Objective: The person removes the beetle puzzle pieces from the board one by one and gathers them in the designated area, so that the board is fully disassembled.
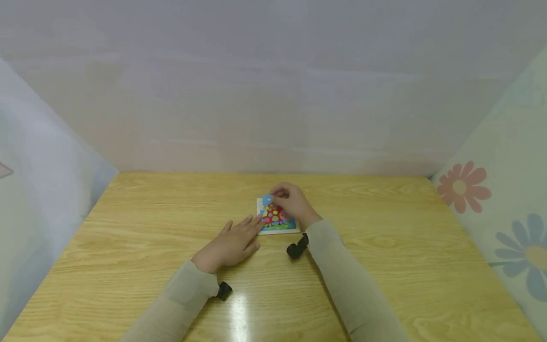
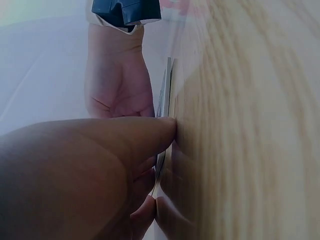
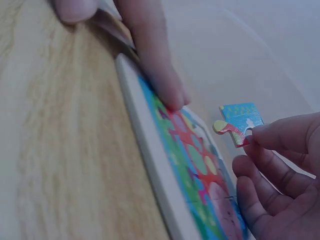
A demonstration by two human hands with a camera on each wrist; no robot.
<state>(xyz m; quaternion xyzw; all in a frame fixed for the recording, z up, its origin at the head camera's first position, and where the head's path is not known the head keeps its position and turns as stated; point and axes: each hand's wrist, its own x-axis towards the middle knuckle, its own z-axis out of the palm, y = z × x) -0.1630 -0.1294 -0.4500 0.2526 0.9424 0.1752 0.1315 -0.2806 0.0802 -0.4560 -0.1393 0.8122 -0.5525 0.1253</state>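
A small jigsaw puzzle in a white-rimmed tray [image 1: 279,232] lies on the table, showing a red shape with coloured spots over green. My right hand [image 1: 295,204] is above its upper part and pinches a jigsaw piece [image 3: 242,120] between thumb and fingers. Blue with a red and yellow corner, the piece is held up off the picture in the right wrist view. My left hand [image 1: 232,243] lies palm down with outstretched fingers, their tips on the puzzle's left edge. In the left wrist view its thumb hides much of the tray.
The wooden table [image 1: 171,199] reaches back to a pale cloth wall [image 1: 273,118]. On the right stands a panel printed with flowers [image 1: 459,187]. Each wrist wears a black camera, the right one [image 1: 295,250] close to the tray's front edge.
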